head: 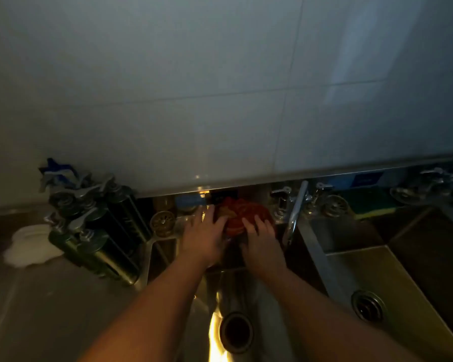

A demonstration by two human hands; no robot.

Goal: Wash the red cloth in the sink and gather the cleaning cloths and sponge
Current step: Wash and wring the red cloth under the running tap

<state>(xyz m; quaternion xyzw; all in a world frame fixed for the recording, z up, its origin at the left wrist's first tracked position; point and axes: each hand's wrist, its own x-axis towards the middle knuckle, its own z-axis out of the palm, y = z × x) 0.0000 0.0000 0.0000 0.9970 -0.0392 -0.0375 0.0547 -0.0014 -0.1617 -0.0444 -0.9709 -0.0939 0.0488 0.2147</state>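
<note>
The red cloth (239, 218) lies bunched at the back of the left steel sink (202, 304), against its rear wall. My left hand (205, 236) presses on the cloth's left side with fingers spread. My right hand (262, 241) grips its right side. Both forearms reach forward over the basin. A green and yellow sponge (369, 209) sits on the back ledge behind the right sink. A white cloth (32, 246) lies crumpled on the counter at the far left. The scene is dim.
A tap spout (296, 212) hangs just right of my right hand. Several dark spray bottles (97, 226) stand on the counter left of the sink. A second basin (392, 278) with its drain (368, 305) lies to the right. A round strainer (162, 223) leans behind the left basin.
</note>
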